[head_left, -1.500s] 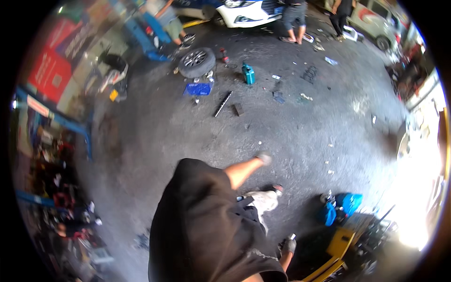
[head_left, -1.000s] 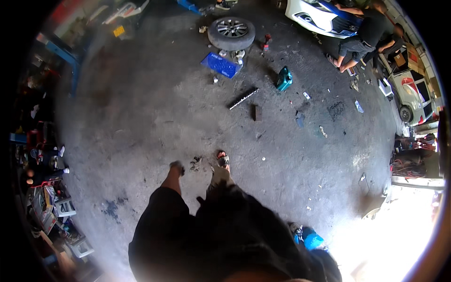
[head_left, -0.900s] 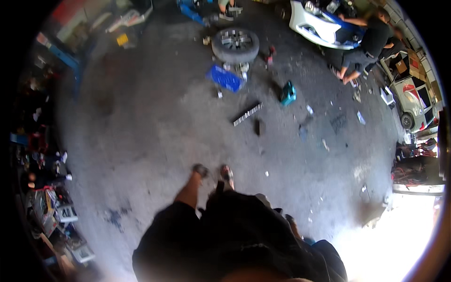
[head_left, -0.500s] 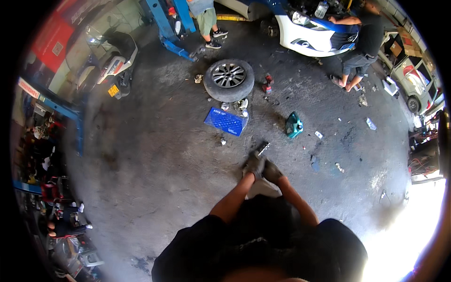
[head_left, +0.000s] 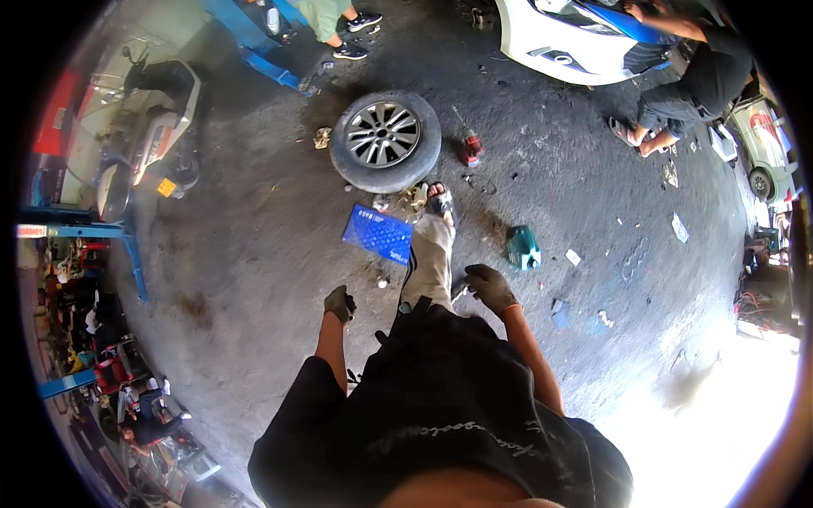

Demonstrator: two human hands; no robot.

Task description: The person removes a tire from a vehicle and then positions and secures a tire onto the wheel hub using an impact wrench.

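Observation:
My left hand (head_left: pixel 339 303), in a dark glove, hangs left of my leg (head_left: pixel 428 262), its fingers curled; what they hold, if anything, is hidden. My gloved right hand (head_left: pixel 491 286) is on the other side, fingers loosely bent and apart, above a partly hidden chrome bar (head_left: pixel 459 292) that seems to lie on the floor. My sandalled foot (head_left: pixel 439 199) is just beyond a blue patterned board (head_left: pixel 373 233), near a tyre on an alloy rim (head_left: pixel 356 173). A teal jug (head_left: pixel 523 248) stands right of the leg. A red-and-black power tool (head_left: pixel 472 148) lies beside the tyre.
Blue lift post (head_left: pixel 271 68), scooter (head_left: pixel 161 127) at left. A white-and-blue car (head_left: pixel 550 55) at top has a co-worker (head_left: pixel 703 85) bent over it; another's legs (head_left: pixel 334 30) show nearby. A third person (head_left: pixel 144 423) is at lower left among clutter. Scraps lie on the floor.
My two hands, together at the chrome bar half a second ago, have separated to either side of my leg. My foot has stepped forward toward the tyre, and the view has shifted.

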